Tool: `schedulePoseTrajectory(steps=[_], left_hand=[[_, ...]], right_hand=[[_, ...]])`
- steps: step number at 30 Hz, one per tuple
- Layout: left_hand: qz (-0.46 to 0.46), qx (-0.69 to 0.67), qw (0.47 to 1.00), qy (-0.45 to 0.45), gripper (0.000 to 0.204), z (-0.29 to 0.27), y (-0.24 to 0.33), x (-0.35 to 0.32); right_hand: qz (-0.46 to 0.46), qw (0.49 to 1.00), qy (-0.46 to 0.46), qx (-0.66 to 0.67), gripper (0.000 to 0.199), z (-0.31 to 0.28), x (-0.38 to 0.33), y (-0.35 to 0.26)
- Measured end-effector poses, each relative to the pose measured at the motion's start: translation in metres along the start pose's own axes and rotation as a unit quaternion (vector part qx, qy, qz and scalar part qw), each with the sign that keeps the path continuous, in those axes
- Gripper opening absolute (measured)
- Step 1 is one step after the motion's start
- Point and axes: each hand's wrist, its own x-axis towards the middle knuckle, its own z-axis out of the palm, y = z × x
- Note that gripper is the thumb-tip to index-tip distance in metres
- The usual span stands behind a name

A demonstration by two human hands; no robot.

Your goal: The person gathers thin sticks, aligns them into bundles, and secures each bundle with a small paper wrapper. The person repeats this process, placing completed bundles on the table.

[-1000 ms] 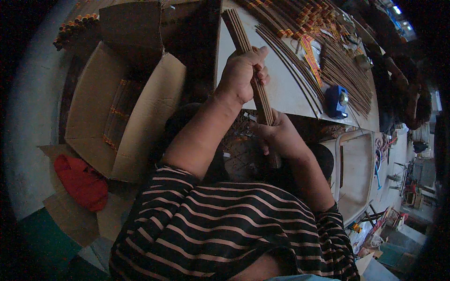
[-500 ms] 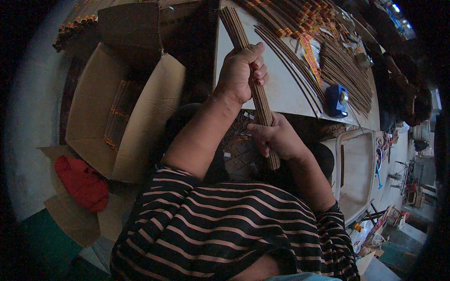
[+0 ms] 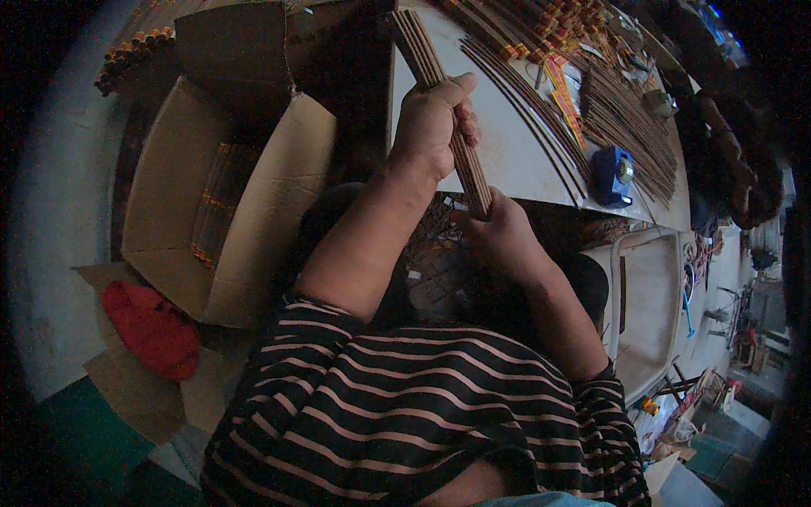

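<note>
A tight bundle of thin brown incense sticks (image 3: 470, 169) slants between my hands, its upper end over the table's left edge. My left hand (image 3: 435, 122) is closed round the bundle above its middle, thumb laid across it. At the bundle's lower end, my right hand (image 3: 503, 235) cups the sticks; its fingers are mostly lost in shadow. Loose sticks of the same brown (image 3: 629, 127) lie fanned over the white table (image 3: 498, 135), with a few long ones in a row nearer my hands. A red and yellow printed strip (image 3: 566, 101) rests among them.
A blue tape dispenser (image 3: 612, 177) stands at the table's near right edge. Wrapped bundles (image 3: 541, 38) are piled at the back. To my left, an open cardboard box (image 3: 270, 203) contains wrapped bundles, with a red cloth item (image 3: 150, 329) below it. A pale chair-like frame (image 3: 646, 304) is at right.
My right hand has moved up to the bundle's lower end. The length of sticks that stuck out below that hand no longer shows. My left hand keeps nearly the same place and grip.
</note>
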Motion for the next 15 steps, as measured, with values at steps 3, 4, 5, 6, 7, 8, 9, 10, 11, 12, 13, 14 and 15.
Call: schedulePoseTrajectory(steps=[3, 4, 5, 6, 7, 8, 9, 10, 11, 12, 13, 14, 15], left_hand=[[-0.018, -0.05, 0.997, -0.059, 0.025, -0.005, 0.003, 0.0], [-0.018, -0.074, 0.993, -0.093, 0.025, -0.006, 0.006, 0.0], [-0.017, -0.097, 0.987, -0.127, 0.025, -0.006, 0.009, 0.0], [-0.018, -0.103, 0.986, -0.128, 0.024, -0.007, 0.009, 0.0], [-0.019, -0.108, 0.986, -0.129, 0.024, -0.008, 0.009, 0.001], [-0.023, -0.113, 0.985, -0.131, 0.023, -0.009, 0.007, 0.002], [-0.005, -0.07, 0.994, -0.087, 0.023, -0.008, 0.004, 0.002], [0.013, -0.026, 0.999, -0.042, 0.023, -0.006, 0.001, 0.003], [0.032, 0.017, 0.999, 0.003, 0.023, -0.004, 0.0, 0.002], [0.022, 0.001, 1.0, -0.009, 0.023, -0.003, 0.001, 0.002], [0.013, -0.014, 1.0, -0.021, 0.022, -0.001, 0.003, 0.0], [0.004, -0.029, 0.999, -0.032, 0.022, -0.002, 0.004, 0.0], [0.001, -0.046, 0.997, -0.061, 0.022, -0.004, 0.006, -0.001]], right_hand=[[0.05, 0.995, -0.064, 0.051, 0.019, -0.004, -0.001, -0.001], [0.079, 0.986, -0.111, 0.097, 0.02, -0.01, -0.003, -0.007], [0.107, 0.971, -0.158, 0.142, 0.02, -0.014, -0.005, -0.012], [0.104, 0.973, -0.154, 0.137, 0.021, -0.014, -0.005, -0.014], [0.101, 0.974, -0.15, 0.133, 0.021, -0.013, -0.005, -0.016], [0.098, 0.976, -0.144, 0.13, 0.022, -0.012, -0.006, -0.017], [0.048, 0.993, -0.085, 0.071, 0.022, -0.009, -0.003, -0.01], [-0.003, 1.0, -0.025, 0.012, 0.022, -0.005, 0.002, 0.004], [-0.054, 0.997, 0.034, -0.048, 0.022, -0.002, 0.005, 0.007], [-0.029, 0.999, 0.023, -0.031, 0.022, -0.001, 0.004, 0.007], [-0.004, 1.0, 0.013, -0.013, 0.022, -0.002, 0.002, 0.003], [0.02, 1.0, 0.001, 0.005, 0.022, -0.002, 0.0, -0.002], [0.051, 0.997, -0.042, 0.032, 0.023, -0.004, -0.002, -0.01]])
